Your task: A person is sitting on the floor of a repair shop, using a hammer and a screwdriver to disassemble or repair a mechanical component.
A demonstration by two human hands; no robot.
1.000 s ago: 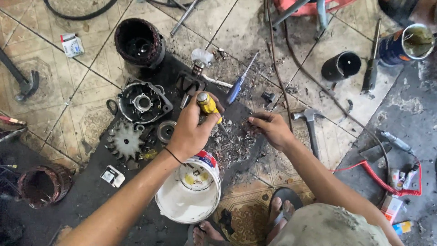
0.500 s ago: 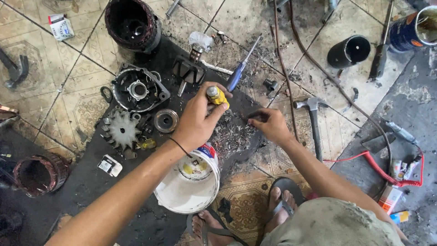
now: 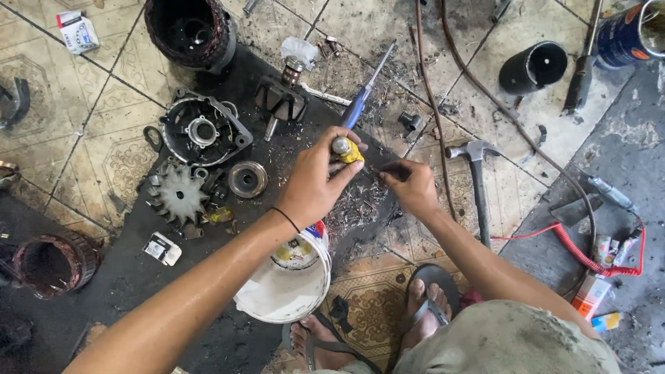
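Note:
My left hand (image 3: pixel 313 185) is closed around a small yellow part with a metal end (image 3: pixel 345 149), held above the dark, greasy mat (image 3: pixel 125 277). My right hand (image 3: pixel 410 188) is just to its right, pinching a small dark piece (image 3: pixel 392 170) near the yellow part. Metal shavings (image 3: pixel 357 201) lie under both hands. A blue-handled screwdriver (image 3: pixel 360 104) lies just beyond my left hand. A white bucket (image 3: pixel 287 287) stands under my left forearm, by my sandalled feet (image 3: pixel 422 305).
Dismantled alternator parts lie to the left: a housing (image 3: pixel 201 131), a rotor (image 3: pixel 280 97), a fan (image 3: pixel 179 194), a pulley (image 3: pixel 248 179) and two wound stators (image 3: pixel 190 28) (image 3: pixel 48 260). A hammer (image 3: pixel 476 180), a black cylinder (image 3: pixel 540 66), a blue can (image 3: pixel 634 31) and a red coiled cable (image 3: pixel 596 260) lie to the right.
The view has shifted, so the floor parts sit lower in the frame. My hands have drawn a little closer together, the yellow part still in my left hand.

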